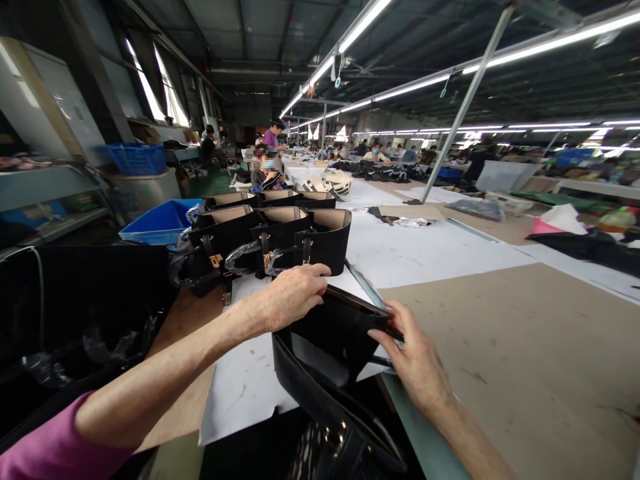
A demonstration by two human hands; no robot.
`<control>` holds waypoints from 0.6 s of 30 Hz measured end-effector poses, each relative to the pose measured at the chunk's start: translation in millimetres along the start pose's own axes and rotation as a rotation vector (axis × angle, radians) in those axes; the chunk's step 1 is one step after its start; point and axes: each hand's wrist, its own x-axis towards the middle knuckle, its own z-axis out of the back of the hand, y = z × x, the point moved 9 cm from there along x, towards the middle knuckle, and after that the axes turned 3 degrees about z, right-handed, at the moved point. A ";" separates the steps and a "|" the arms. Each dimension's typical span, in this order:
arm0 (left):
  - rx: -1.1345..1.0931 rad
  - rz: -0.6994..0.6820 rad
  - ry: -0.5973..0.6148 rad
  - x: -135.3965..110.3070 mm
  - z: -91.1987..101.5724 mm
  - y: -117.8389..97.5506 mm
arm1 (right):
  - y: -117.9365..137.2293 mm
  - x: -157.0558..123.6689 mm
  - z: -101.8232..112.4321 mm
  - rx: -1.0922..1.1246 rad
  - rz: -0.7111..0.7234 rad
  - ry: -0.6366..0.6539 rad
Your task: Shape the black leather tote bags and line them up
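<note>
A black handbag lies in front of me at the table's edge, between both hands. My left hand is closed over its far left rim, fingers bent over the edge. With thumb and fingers, my right hand pinches the bag's right corner. Nearer to me is a black strap or handle part with gold-coloured rings; how it joins the bag I cannot tell. Just beyond my left hand stand several upright black handbags with beige linings, gold-coloured clasps and handles wrapped in clear plastic.
A blue bin stands left of the upright bags. White sheets and brown board cover the table to the right. A slanted metal pole rises from the table. Co-workers are at tables farther back. Black material fills the lower left.
</note>
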 end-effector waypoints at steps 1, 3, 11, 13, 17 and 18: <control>-0.007 0.024 -0.010 -2.7 0.8 3.8 | 3.3 0.9 -0.2 -0.018 0.030 -0.011; -0.010 0.062 -0.037 -7.1 1.9 8.1 | 13.9 2.9 0.2 -0.089 0.110 -0.050; 0.038 0.193 -0.142 -12.2 4.6 17.9 | 66.0 4.6 -9.9 -0.484 0.464 -0.138; 0.060 0.211 -0.152 -12.2 5.1 20.2 | 71.4 4.8 -18.4 -0.574 0.497 -0.111; 0.097 0.250 -0.181 -13.7 7.4 21.7 | 70.2 8.9 -31.2 -0.662 0.454 -0.109; 0.099 0.256 -0.184 -14.3 7.9 21.5 | 68.4 10.5 -32.1 -0.642 0.435 -0.123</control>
